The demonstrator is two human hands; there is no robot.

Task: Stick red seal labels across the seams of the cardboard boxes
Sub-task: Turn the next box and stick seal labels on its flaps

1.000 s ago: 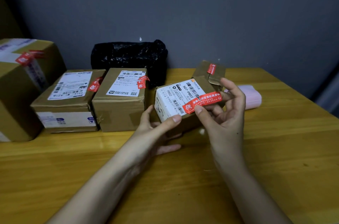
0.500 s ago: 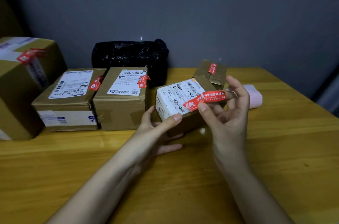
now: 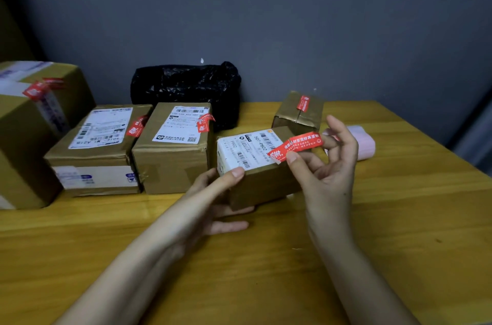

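Note:
A small cardboard box (image 3: 262, 183) with a white shipping label sits at the table's middle. My left hand (image 3: 213, 197) grips its near left corner, thumb on the top edge and fingers under its front. My right hand (image 3: 324, 165) holds a long red seal label (image 3: 295, 147) stretched between thumb and fingertips, just above the box's top right edge. Whether the label touches the box I cannot tell. Behind to the right stands another small box (image 3: 299, 114) bearing a red seal.
Three sealed cardboard boxes (image 3: 170, 149), (image 3: 95, 149), (image 3: 29, 133) line the left side of the wooden table (image 3: 399, 231). A black plastic bag (image 3: 186, 87) stands against the grey wall. A pink roll (image 3: 364, 142) lies behind my right hand.
The box has tipped down to lie flatter under my left hand. My right hand has shifted slightly right with the red label, keeping it over the box's top.

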